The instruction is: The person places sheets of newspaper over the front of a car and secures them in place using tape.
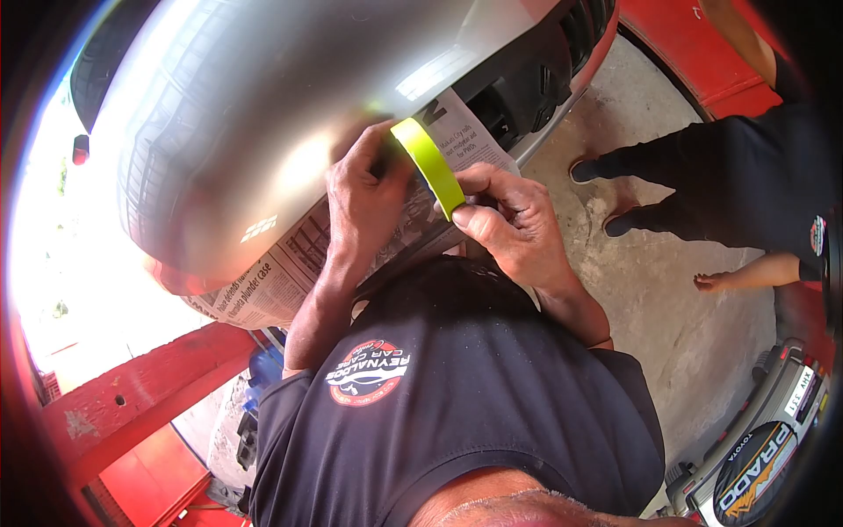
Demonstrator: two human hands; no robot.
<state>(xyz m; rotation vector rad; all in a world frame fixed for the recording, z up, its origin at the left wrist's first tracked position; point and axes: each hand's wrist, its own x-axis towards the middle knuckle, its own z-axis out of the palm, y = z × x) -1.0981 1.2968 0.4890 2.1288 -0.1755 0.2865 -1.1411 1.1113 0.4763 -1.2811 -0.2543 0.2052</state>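
Observation:
A bright yellow-green strip of tape (428, 167) runs curved between my two hands, in front of a silver car panel (263, 97). My right hand (509, 215) pinches its lower end between thumb and fingers. At the tape's upper end is my left hand (364, 184), its fingers curled in and partly hidden against the panel. Printed newspaper sheets (272, 279) cover the area below the panel's edge, and another part of the newspaper (474, 145) shows behind the tape, beside the dark grille opening (514, 88).
Another person in dark clothes (729, 180) stands on the concrete floor (650, 290) at the right. At the lower right is part of a vehicle with a spare-wheel cover (755, 470). A red beam (149, 395) crosses the lower left.

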